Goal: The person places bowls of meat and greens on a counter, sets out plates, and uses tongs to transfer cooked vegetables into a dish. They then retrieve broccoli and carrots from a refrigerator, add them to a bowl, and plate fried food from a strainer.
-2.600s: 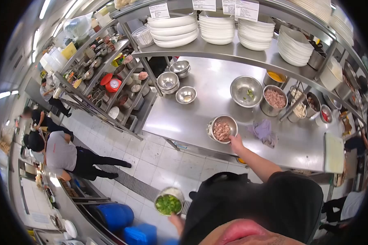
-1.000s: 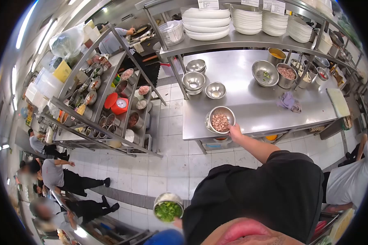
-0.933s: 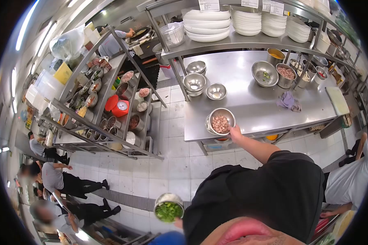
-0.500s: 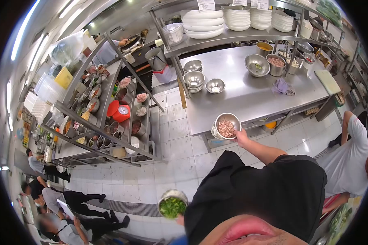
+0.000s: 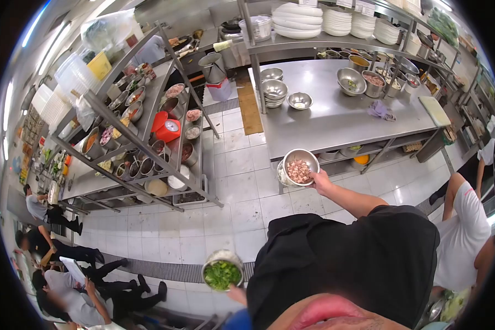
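Observation:
My right hand [image 5: 321,182] grips the rim of a steel bowl of diced pink meat [image 5: 299,171], held level in front of my body near the steel table's front corner. Beneath it, on the left, the edge of another container with something white [image 5: 282,172] peeks out. Low on the left, my left hand [image 5: 237,293] holds a steel bowl of chopped greens [image 5: 222,275] above the floor. Its fingers are partly hidden by the bowl.
Ahead stands the steel table [image 5: 324,124] with empty bowls [image 5: 300,100] and a purple cloth [image 5: 380,110]. A rack [image 5: 148,146] with food containers and a red scale [image 5: 166,126] is at left. People [image 5: 85,297] stand lower left; another person [image 5: 465,236] is at right.
The view has shifted, so the table and plates appear farther right. Both bowls remain in my hands; the greens bowl appears slightly farther left and higher, and more of the container under the meat bowl shows.

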Motion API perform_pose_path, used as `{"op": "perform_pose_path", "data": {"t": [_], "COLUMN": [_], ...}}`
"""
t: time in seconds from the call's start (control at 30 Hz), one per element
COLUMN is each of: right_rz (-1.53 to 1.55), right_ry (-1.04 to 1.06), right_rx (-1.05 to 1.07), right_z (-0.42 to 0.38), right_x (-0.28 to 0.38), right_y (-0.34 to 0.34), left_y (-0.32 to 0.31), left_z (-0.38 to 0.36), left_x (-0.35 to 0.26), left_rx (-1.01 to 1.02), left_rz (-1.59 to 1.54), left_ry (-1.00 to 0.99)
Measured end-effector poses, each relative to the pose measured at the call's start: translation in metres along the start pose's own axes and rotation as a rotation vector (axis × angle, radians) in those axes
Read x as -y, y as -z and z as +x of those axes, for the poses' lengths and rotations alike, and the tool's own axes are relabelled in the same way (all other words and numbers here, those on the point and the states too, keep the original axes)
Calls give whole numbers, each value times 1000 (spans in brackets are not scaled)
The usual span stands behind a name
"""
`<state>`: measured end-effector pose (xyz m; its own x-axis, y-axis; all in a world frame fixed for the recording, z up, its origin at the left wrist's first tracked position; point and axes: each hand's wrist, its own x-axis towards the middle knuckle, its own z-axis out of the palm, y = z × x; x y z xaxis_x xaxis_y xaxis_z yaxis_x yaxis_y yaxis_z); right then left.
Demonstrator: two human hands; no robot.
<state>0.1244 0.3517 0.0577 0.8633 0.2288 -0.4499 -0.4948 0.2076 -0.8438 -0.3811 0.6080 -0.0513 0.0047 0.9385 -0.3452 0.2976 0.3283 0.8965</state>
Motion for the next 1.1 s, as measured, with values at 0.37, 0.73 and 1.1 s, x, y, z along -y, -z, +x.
{"op": "perform_pose_path", "data": {"t": [0.37, 0.73, 1.1], "right_rz": [-382, -550, -580], "right_ry": [-72, -169, -218], "right_rx": [406, 995, 1012], "right_z": [26, -26, -37], "right_x": [-51, -159, -288], "right_y": [-204, -548, -783], "left_y": [39, 126, 224], "left_z": [103, 225, 404], "left_x": [-105, -145, -136], "left_rx": [-193, -539, -585], "left_rz": [-394, -672, -627], "left_ry": [36, 67, 162]}}
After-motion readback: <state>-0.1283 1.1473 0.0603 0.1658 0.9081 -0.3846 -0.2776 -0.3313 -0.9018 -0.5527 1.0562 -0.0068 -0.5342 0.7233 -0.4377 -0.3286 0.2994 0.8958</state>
